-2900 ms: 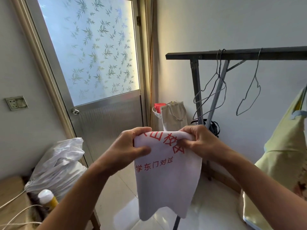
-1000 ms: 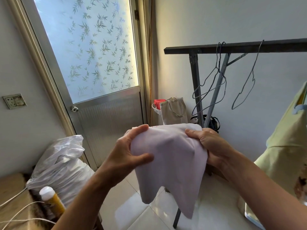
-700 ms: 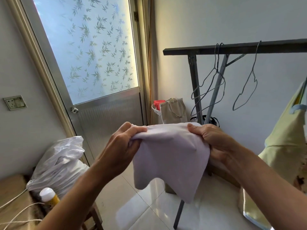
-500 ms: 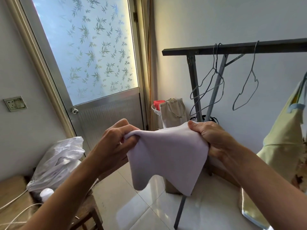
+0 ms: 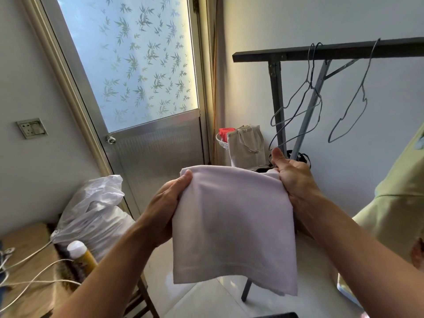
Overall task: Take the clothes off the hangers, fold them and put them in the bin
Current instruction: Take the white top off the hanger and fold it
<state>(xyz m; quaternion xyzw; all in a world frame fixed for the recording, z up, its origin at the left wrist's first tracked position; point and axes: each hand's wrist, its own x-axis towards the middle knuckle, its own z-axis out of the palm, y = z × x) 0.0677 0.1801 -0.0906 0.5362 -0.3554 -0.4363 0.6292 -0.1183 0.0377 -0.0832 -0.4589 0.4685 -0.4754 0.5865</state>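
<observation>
Head view. The white garment is held in the air in front of the chest, folded to a rough rectangle and hanging plain side out with its hem at the bottom. The left hand pinches the top left corner, thumb on the front and fingers behind. The right hand grasps the top right corner with curled fingers, thumb lifted clear of the cloth. The bin is not in view.

Behind, two empty wire hangers hang near the left end of the rack bar, with a third further along. A yellow-green garment hangs at the right edge of the frame, judged next in line.

Step in hand, as judged: the closing fold. To do it well:
- Keep the top edge taut and level.
- Bring the corners together so the side edges meet.
- Hold both layers pinched so the lower right tail, which hangs a little lower, does not slip further.

Against 0.5 s ago: the hands are wider apart, and the top edge, then sagging, is straight. The bottom, then wavy and pointed, hangs nearly square. Against 2.9 s ago, the red print no longer shows.
</observation>
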